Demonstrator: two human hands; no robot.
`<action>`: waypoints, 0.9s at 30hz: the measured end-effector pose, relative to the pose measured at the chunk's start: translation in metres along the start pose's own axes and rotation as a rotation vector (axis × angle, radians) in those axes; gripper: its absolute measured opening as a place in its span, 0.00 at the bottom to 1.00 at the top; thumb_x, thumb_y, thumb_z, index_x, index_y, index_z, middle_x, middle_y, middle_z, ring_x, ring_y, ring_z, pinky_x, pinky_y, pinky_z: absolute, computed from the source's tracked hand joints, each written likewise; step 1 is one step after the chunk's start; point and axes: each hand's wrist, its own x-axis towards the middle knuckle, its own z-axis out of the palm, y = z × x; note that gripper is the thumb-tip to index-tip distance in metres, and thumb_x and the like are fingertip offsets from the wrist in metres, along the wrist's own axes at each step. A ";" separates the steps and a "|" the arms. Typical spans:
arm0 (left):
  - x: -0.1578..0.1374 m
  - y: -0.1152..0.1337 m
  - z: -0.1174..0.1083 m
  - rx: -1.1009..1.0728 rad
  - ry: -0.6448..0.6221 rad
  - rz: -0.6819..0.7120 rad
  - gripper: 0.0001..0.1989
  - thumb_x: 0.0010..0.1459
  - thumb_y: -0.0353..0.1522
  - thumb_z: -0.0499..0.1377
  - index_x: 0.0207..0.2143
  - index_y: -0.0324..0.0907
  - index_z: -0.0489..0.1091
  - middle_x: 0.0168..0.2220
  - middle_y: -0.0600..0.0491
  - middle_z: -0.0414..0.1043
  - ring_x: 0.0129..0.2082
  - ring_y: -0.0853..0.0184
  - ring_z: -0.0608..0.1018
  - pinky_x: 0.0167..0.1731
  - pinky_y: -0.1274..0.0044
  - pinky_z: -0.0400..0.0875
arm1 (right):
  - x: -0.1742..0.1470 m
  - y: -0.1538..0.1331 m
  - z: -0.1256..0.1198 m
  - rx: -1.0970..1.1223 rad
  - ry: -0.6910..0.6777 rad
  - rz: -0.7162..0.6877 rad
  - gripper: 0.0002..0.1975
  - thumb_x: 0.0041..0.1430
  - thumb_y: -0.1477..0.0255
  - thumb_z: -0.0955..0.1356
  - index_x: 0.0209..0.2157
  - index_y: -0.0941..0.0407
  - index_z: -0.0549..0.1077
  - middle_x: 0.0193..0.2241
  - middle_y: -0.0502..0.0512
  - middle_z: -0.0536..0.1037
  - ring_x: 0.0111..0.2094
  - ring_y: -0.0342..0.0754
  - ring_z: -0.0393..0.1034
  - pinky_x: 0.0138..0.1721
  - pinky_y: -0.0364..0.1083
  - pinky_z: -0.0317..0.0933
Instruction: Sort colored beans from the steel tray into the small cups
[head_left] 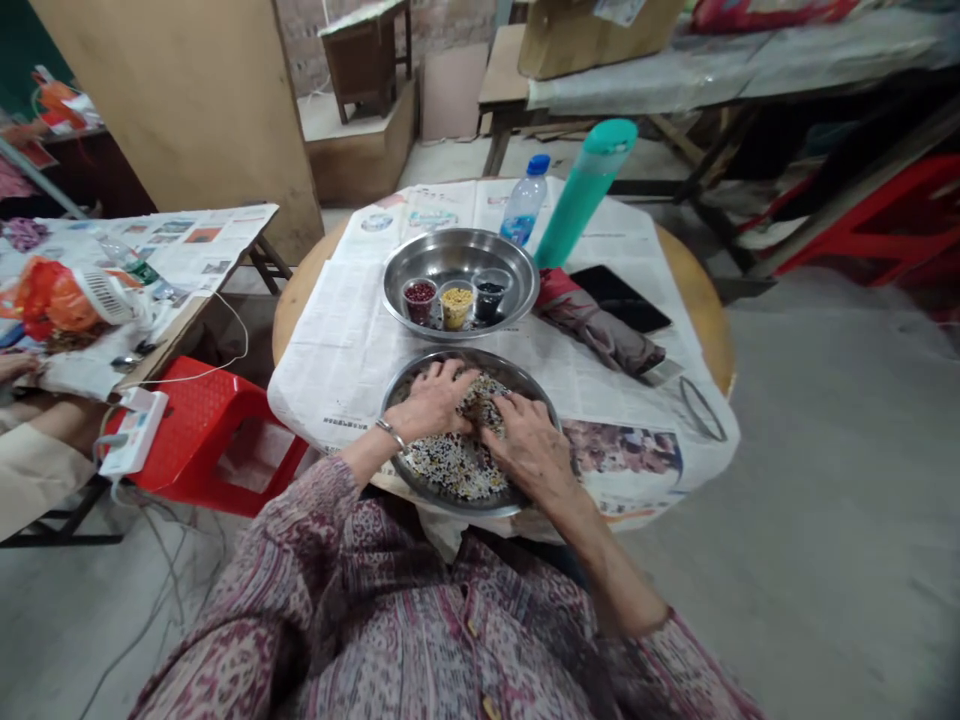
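Observation:
A steel basin [397,470] stands at the near edge of the round table, holding a layer of mixed grains and beans [457,465], white, black and yellow. My left hand [436,402] rests on the grains at the basin's left and far side, its fingers spread. On the right side, my right hand [531,450] touches the same mix with its fingers apart and slightly bent; some fingertips are hidden. Behind them, a second steel basin [450,245] holds a cup of red beans [420,295], a cup of yellow beans [455,305] and a cup of dark beans [490,292].
Newspaper [330,330] covers the table. Beyond the second basin stand a water bottle [525,200] and a tall green container [585,190]. A folded umbrella [600,325] and a black tablet [621,298] lie at right. A red stool [202,440] with a power strip [135,435] stands left, near another person's arm.

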 end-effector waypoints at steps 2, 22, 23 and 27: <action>0.005 0.003 0.002 -0.005 -0.047 0.046 0.30 0.49 0.34 0.71 0.54 0.43 0.68 0.54 0.43 0.66 0.54 0.49 0.71 0.50 0.58 0.73 | -0.002 0.002 0.006 0.008 -0.012 -0.019 0.18 0.60 0.72 0.64 0.51 0.60 0.72 0.48 0.67 0.77 0.48 0.60 0.69 0.45 0.55 0.67; -0.106 0.030 0.025 -0.178 0.260 -0.026 0.06 0.67 0.28 0.54 0.40 0.41 0.71 0.40 0.51 0.71 0.43 0.66 0.74 0.48 0.75 0.71 | -0.042 -0.019 0.019 0.264 -0.023 -0.353 0.12 0.63 0.75 0.63 0.45 0.56 0.76 0.44 0.58 0.78 0.48 0.54 0.69 0.51 0.53 0.66; -0.106 0.031 0.028 -0.183 0.301 -0.068 0.06 0.66 0.27 0.54 0.39 0.41 0.71 0.39 0.51 0.71 0.42 0.66 0.74 0.45 0.74 0.72 | -0.041 -0.023 0.017 0.249 -0.045 -0.351 0.13 0.62 0.76 0.63 0.46 0.56 0.75 0.44 0.58 0.78 0.47 0.54 0.69 0.51 0.53 0.66; -0.104 0.035 0.032 -0.155 0.401 -0.128 0.05 0.65 0.26 0.53 0.38 0.40 0.69 0.38 0.49 0.71 0.41 0.63 0.74 0.43 0.72 0.73 | -0.032 -0.034 0.009 0.168 -0.105 -0.344 0.14 0.61 0.76 0.66 0.48 0.56 0.76 0.48 0.59 0.76 0.50 0.56 0.66 0.53 0.54 0.65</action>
